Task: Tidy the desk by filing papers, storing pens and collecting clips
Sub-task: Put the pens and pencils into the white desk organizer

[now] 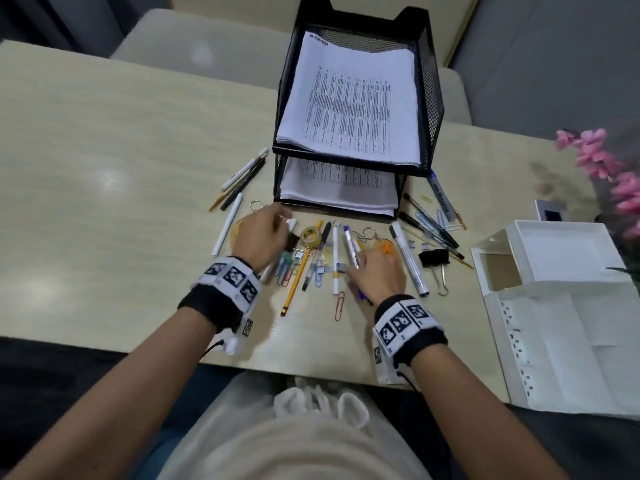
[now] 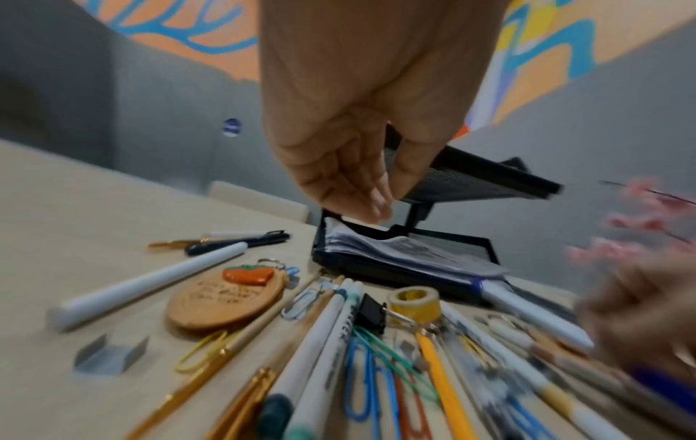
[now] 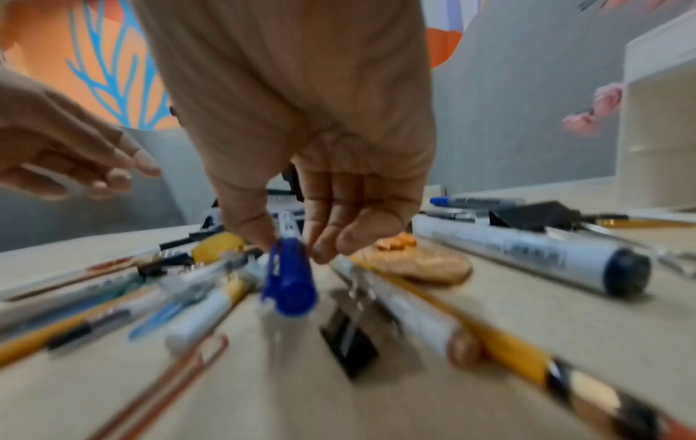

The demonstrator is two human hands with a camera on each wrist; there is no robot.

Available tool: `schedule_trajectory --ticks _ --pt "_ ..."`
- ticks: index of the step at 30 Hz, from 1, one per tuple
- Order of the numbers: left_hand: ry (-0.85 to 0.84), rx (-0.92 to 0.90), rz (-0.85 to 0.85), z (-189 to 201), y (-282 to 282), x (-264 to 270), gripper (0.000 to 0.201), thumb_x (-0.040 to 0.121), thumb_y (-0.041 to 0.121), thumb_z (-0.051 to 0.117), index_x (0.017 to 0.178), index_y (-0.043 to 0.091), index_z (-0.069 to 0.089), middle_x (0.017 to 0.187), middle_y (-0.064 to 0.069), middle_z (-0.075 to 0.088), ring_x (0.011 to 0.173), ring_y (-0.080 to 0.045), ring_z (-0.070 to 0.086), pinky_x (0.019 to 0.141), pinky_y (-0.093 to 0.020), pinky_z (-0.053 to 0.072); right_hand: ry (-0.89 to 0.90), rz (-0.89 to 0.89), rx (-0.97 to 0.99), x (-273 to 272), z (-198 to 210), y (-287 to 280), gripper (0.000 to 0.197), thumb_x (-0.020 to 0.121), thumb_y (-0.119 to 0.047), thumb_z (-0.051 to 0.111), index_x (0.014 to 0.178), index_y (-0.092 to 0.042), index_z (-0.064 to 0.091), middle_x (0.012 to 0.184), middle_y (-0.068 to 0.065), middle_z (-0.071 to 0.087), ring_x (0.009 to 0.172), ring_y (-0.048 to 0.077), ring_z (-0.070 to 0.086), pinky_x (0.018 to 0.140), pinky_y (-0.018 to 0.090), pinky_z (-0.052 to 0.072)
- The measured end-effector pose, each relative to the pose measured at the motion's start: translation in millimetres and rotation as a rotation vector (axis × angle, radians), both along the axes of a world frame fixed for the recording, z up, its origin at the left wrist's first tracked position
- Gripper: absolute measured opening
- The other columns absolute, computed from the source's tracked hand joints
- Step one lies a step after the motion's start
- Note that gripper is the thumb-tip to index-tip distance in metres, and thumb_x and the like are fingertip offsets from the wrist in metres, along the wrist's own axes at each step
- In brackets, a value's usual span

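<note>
Pens, pencils, markers and paper clips lie scattered on the desk in front of a black mesh paper tray [image 1: 433, 98] whose two tiers hold printed sheets [image 1: 349, 105]. My right hand [image 1: 360, 261] pinches a blue-capped marker [image 3: 288, 279] between thumb and fingers, just above the desk. My left hand [image 2: 380, 196] hovers over the left part of the pile with relaxed fingers and holds nothing. Under and beside it lie a white pen [image 1: 227, 225], a yellow pencil [image 1: 294, 282], coloured paper clips [image 2: 361, 375] and a small black binder clip [image 2: 371, 312].
A white drawer organiser [image 1: 554, 306] stands open at the right desk edge. Near it lie a large grey marker [image 1: 408, 258], a big black binder clip [image 1: 433, 257] and more pens. Other items here: a yellow tape roll [image 1: 311, 236], a round wooden keychain [image 2: 226, 297] and pink flowers [image 1: 602, 161].
</note>
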State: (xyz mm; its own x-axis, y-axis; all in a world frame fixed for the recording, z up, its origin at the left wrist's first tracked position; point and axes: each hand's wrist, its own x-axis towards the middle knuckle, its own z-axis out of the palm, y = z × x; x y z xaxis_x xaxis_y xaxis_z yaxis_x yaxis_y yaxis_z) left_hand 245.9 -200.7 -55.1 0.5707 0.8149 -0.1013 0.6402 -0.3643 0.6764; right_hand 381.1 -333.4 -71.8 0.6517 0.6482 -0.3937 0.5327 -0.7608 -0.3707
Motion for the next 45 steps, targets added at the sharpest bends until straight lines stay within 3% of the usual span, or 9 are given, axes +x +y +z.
schedule_trajectory --ticks 6,9,13,16,21,25,29,35,45 --pt "0.169 0.393 -0.397 9.5 -20.0 2.4 0.072 0.084 0.019 0.062 0.147 0.017 0.027 0.15 -0.007 0.031 0.14 -0.023 0.029 0.118 -0.038 0.013 0.1 0.236 0.222 -17.7 47.4 7.4 0.015 0.096 -0.023 0.047 0.086 -0.015 0.054 0.071 -0.002 0.053 0.062 0.013 0.047 0.05 0.021 0.029" --pt "0.254 0.286 -0.525 4.0 -19.7 9.9 0.057 0.088 0.012 0.051 0.142 0.014 0.032 0.125 -0.011 0.059 0.119 -0.029 0.053 0.109 -0.039 0.032 0.29 0.241 0.365 -21.3 57.7 12.5 0.025 0.092 -0.024 0.053 0.081 -0.005 0.065 0.067 0.001 0.056 0.058 0.012 0.049 0.055 0.022 0.038" --pt "0.201 0.043 -0.413 -5.7 -13.7 2.4 0.036 0.092 0.003 0.038 0.126 0.005 0.05 0.103 -0.021 0.064 0.095 -0.035 0.061 0.071 -0.033 0.044 0.357 -0.291 0.61 -2.5 39.1 5.2 0.024 0.093 -0.022 0.053 0.072 -0.011 0.062 0.064 0.005 0.058 0.051 0.015 0.052 0.047 0.019 0.043" --pt "0.07 -0.09 -0.341 -16.9 -7.4 -7.3 0.029 0.097 0.024 0.045 0.113 0.001 0.052 0.093 -0.019 0.063 0.081 -0.029 0.059 0.065 -0.028 0.038 -0.01 -0.336 0.304 10.8 2.9 -12.5 0.021 0.085 -0.011 0.05 0.075 0.003 0.063 0.077 0.018 0.063 0.079 0.037 0.06 0.068 0.036 0.048" --pt "-0.113 -0.217 -0.265 -20.4 -5.1 -13.0 0.037 0.099 0.034 0.035 0.121 0.004 0.041 0.066 0.0 0.051 0.055 -0.017 0.048 0.053 -0.024 0.036 -0.202 -0.135 -0.021 -3.2 -22.5 -31.2 0.013 0.079 -0.006 0.058 0.087 0.001 0.065 0.093 0.019 0.066 0.092 0.033 0.062 0.071 0.032 0.048" --pt "-0.221 -0.327 -0.206 -20.8 -3.9 -13.3 0.015 0.099 0.023 0.037 0.109 0.012 0.043 0.074 -0.001 0.053 0.061 -0.016 0.05 0.059 -0.026 0.042 -0.23 -0.182 -0.038 -5.9 -17.4 -28.9 0.008 0.08 -0.01 0.059 0.075 -0.004 0.057 0.088 0.018 0.065 0.086 0.031 0.061 0.065 0.03 0.041" --pt "-0.364 -0.71 -0.062 -11.1 -10.8 -5.8 0.015 0.099 0.014 0.039 0.097 0.012 0.053 0.084 0.0 0.059 0.074 -0.008 0.055 0.064 -0.018 0.043 0.144 -0.374 0.42 -23.8 7.2 -21.7 0.009 0.087 -0.007 0.056 0.08 -0.004 0.061 0.075 0.002 0.056 0.066 0.014 0.052 0.057 0.018 0.042" --pt "-0.578 -1.122 0.021 -5.3 -19.4 14.0 0.029 0.101 0.01 0.031 0.083 0.008 0.053 0.084 -0.007 0.063 0.077 -0.015 0.061 0.076 -0.028 0.05 0.386 -0.17 0.551 -62.8 18.6 2.9 0.014 0.088 -0.01 0.06 0.076 -0.016 0.065 0.063 -0.011 0.058 0.049 -0.011 0.053 0.055 0.009 0.04" --pt "-0.49 -0.959 0.052 -0.2 6.9 9.0 0.019 0.098 0.008 0.037 0.084 0.012 0.05 0.062 0.0 0.045 0.038 -0.002 0.045 0.05 -0.019 0.042 -0.2 -0.289 -0.062 -7.2 -11.1 -26.2 0.018 0.085 0.001 0.05 0.099 0.002 0.062 0.104 0.02 0.064 0.099 0.034 0.06 0.073 0.032 0.047"
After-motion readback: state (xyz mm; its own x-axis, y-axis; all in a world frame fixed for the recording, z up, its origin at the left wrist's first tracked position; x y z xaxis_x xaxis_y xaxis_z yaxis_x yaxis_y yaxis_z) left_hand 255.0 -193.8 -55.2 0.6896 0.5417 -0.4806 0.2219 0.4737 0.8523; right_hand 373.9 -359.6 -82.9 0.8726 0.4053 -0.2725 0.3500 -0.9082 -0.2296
